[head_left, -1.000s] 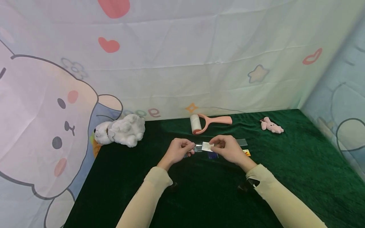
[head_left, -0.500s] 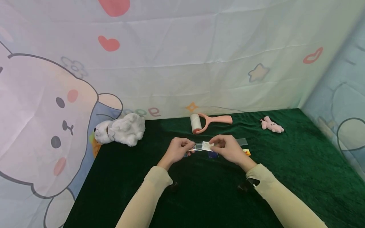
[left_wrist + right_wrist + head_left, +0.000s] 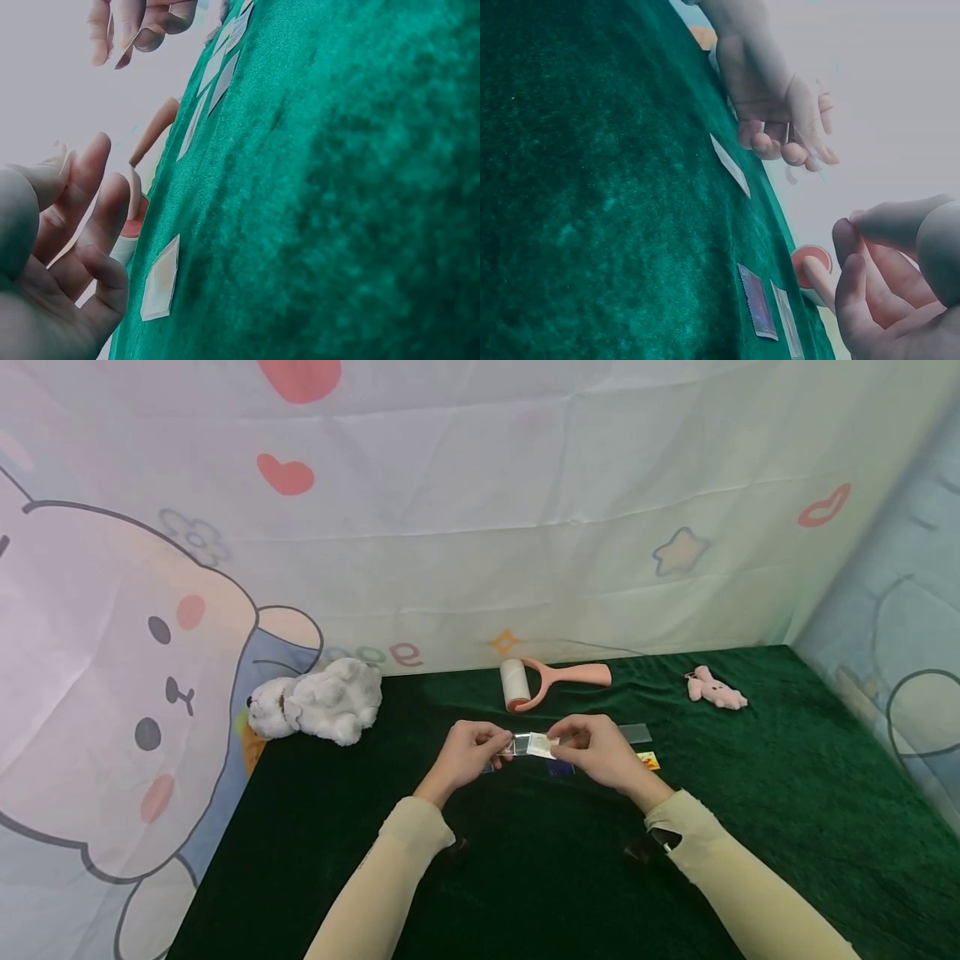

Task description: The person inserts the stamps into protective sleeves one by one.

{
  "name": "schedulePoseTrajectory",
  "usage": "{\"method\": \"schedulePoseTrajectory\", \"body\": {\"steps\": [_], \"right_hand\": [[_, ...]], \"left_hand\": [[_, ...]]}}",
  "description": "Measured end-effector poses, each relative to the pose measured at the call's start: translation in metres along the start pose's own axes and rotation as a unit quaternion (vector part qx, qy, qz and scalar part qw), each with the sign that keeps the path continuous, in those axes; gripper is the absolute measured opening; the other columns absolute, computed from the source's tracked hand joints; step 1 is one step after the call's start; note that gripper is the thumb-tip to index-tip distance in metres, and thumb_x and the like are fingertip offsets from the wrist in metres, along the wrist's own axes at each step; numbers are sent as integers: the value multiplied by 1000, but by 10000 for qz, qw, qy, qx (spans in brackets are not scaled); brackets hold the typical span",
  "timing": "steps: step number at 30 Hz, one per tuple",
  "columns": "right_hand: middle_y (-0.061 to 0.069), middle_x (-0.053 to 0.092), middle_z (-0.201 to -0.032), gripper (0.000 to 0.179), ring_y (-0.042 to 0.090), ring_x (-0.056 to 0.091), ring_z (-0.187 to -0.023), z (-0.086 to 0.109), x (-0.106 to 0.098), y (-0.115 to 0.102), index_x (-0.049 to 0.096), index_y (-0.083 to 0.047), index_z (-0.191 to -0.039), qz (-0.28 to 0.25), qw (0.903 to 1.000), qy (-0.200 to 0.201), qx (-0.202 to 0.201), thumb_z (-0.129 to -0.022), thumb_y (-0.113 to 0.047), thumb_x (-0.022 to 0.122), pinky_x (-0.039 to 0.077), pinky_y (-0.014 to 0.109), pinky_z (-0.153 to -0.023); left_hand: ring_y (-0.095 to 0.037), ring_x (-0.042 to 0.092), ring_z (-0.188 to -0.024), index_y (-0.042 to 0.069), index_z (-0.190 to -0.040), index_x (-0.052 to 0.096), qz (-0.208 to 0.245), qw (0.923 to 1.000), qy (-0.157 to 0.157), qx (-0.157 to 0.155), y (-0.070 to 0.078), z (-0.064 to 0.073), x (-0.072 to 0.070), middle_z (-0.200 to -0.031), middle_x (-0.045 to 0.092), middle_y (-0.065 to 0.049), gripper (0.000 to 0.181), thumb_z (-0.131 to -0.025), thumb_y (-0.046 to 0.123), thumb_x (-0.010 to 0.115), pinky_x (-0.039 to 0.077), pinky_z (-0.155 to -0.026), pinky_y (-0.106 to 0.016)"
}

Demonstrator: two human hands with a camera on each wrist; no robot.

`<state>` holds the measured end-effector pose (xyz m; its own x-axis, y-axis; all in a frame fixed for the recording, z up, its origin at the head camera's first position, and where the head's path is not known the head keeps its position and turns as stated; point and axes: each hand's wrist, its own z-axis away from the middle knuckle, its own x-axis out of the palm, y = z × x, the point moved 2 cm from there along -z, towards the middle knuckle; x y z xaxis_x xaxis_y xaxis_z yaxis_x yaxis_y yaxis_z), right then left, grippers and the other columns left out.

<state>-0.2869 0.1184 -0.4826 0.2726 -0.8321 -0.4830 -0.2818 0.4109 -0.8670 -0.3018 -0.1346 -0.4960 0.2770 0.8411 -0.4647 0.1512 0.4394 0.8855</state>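
Above the green cloth (image 3: 525, 868), my left hand (image 3: 468, 753) pinches a small clear plastic piece (image 3: 521, 744) between thumb and fingers. My right hand (image 3: 596, 752) pinches a small white card-like piece (image 3: 540, 745) by its right edge. In the head view the white piece meets or overlaps the clear one; whether it lies inside it cannot be told. A dark blue packet (image 3: 561, 768) lies on the cloth below, shown as purple with a serrated edge (image 3: 757, 301) in the right wrist view. Near my right wrist lies a small yellow-and-red packet (image 3: 649, 761).
A clear flat strip (image 3: 636, 733) lies beyond my right hand. Further back rests a lint roller (image 3: 555, 681) with a pink handle. A white plush animal (image 3: 318, 702) lies at the left, a pink plush (image 3: 716, 688) at the right. A printed curtain (image 3: 465, 577) hangs behind.
The white piece has shifted slightly left, toward my left hand, with my right fingers still on it. My left hand has hardly moved.
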Motion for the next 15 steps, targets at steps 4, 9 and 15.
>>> {"method": "schedulePoseTrajectory", "body": {"steps": [4, 9, 15], "right_hand": [[11, 73, -115, 20, 20, 69, -87, 0, -1, -1, 74, -9, -116, -29, 10000, -38, 12, -97, -13, 76, 58, 37, -76], [11, 73, -116, 20, 20, 70, -87, 1, -2, -2, 74, -8, -117, -102, 9999, -112, 5, -97, -12, 76, 58, 37, -76], [12, 73, -117, 20, 20, 71, -88, 1, -3, -2, 74, -7, -117, -179, 9996, -208, -97, -97, -11, 75, 59, 36, -77]], "left_hand": [[-21, 69, -76, 15, -101, 80, 19, 10000, 41, 24, 1, 0, 0, -87, 76, 0, 21, -106, 30, 66, 57, -76, -34], [-21, 69, -76, 14, -103, 80, 41, 9999, 6, 95, 1, -1, 1, -88, 77, 0, 21, -105, 30, 67, 56, -75, -34], [-21, 69, -79, 10, -111, 78, 82, 9996, -194, 167, 2, -1, 1, -90, 78, 1, 21, -105, 27, 67, 57, -78, -36]]}}
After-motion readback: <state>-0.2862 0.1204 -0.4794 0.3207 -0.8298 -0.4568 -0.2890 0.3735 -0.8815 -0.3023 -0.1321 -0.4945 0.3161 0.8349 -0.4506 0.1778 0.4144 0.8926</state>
